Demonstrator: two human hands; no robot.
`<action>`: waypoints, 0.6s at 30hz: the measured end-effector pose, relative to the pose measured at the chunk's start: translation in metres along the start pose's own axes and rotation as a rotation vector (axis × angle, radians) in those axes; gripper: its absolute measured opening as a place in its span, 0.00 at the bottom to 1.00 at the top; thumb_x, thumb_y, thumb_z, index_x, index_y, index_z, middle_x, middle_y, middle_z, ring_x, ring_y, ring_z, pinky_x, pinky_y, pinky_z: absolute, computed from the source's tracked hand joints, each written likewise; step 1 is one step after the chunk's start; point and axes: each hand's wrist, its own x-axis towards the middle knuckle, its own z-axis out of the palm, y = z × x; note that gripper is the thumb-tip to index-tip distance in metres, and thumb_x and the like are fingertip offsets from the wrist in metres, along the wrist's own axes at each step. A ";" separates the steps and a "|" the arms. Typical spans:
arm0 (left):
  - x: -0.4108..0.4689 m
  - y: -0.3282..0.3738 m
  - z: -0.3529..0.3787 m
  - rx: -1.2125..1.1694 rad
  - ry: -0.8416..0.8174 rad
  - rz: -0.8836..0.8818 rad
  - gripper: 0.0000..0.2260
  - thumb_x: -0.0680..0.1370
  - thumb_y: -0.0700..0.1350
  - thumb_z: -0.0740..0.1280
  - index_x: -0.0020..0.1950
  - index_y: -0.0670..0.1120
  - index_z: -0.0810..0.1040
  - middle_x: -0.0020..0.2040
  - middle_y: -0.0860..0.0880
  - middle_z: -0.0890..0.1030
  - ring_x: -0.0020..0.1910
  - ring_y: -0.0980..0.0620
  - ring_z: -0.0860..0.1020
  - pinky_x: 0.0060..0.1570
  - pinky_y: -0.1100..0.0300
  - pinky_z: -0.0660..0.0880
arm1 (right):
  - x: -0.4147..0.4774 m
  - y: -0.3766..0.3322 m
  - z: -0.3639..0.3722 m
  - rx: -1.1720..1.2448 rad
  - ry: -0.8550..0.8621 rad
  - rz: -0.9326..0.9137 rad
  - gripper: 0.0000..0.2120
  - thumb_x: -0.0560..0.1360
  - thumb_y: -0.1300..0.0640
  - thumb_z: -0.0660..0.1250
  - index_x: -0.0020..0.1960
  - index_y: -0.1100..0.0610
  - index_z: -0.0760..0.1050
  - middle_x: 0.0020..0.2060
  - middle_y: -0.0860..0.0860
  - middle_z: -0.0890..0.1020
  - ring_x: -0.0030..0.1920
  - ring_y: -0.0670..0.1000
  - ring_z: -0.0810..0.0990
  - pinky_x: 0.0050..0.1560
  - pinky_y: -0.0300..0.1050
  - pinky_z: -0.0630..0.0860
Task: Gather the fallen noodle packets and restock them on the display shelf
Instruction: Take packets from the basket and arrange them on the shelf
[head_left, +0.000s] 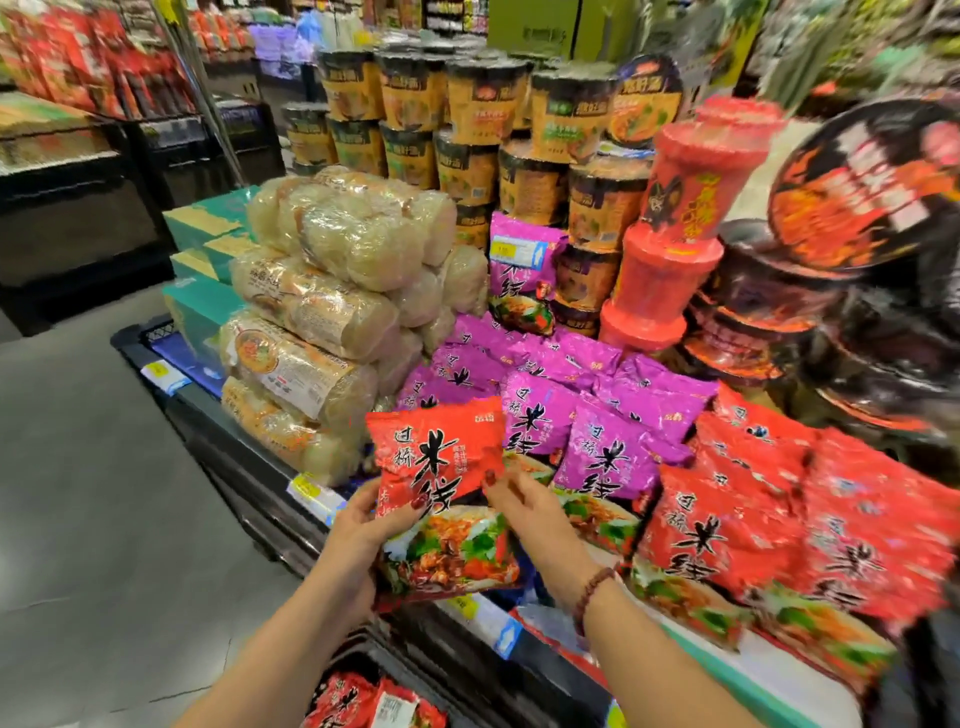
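I am holding 1 red noodle packet (444, 499) over the front edge of the display shelf (234, 441), my left grip (358, 540) curling round its left side and my right grip (524, 506) pinching its right edge. The slick wrapper could be slipping toward the floor. A careless push risks toppling the leaning purple packets (613, 457) just behind.

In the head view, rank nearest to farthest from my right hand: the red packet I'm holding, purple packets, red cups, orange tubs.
1. Red foil noodle packet: pinched by the right hand.
2. Purple foil packets: just behind it.
3. Red plastic cups: stacked farther back, right.
4. Orange-and-black tubs: rearmost, at top.
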 end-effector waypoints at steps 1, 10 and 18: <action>0.001 -0.001 0.013 0.030 -0.030 -0.001 0.30 0.59 0.41 0.77 0.61 0.44 0.77 0.52 0.41 0.84 0.47 0.41 0.83 0.49 0.46 0.80 | -0.009 0.002 -0.008 -0.005 0.038 -0.007 0.15 0.73 0.46 0.71 0.53 0.55 0.76 0.51 0.51 0.82 0.52 0.47 0.81 0.53 0.39 0.78; 0.005 -0.040 0.106 0.378 -0.362 0.093 0.22 0.67 0.49 0.79 0.58 0.57 0.75 0.53 0.57 0.82 0.55 0.59 0.80 0.54 0.59 0.77 | -0.076 0.013 -0.089 0.005 0.404 -0.054 0.10 0.71 0.59 0.74 0.49 0.51 0.76 0.42 0.43 0.82 0.47 0.51 0.81 0.44 0.36 0.78; 0.009 -0.099 0.051 1.220 -0.429 0.452 0.19 0.64 0.76 0.65 0.39 0.63 0.76 0.39 0.68 0.77 0.44 0.67 0.75 0.42 0.70 0.71 | -0.088 -0.015 -0.198 0.162 0.747 -0.182 0.08 0.71 0.58 0.74 0.47 0.55 0.76 0.41 0.49 0.83 0.43 0.52 0.81 0.46 0.52 0.79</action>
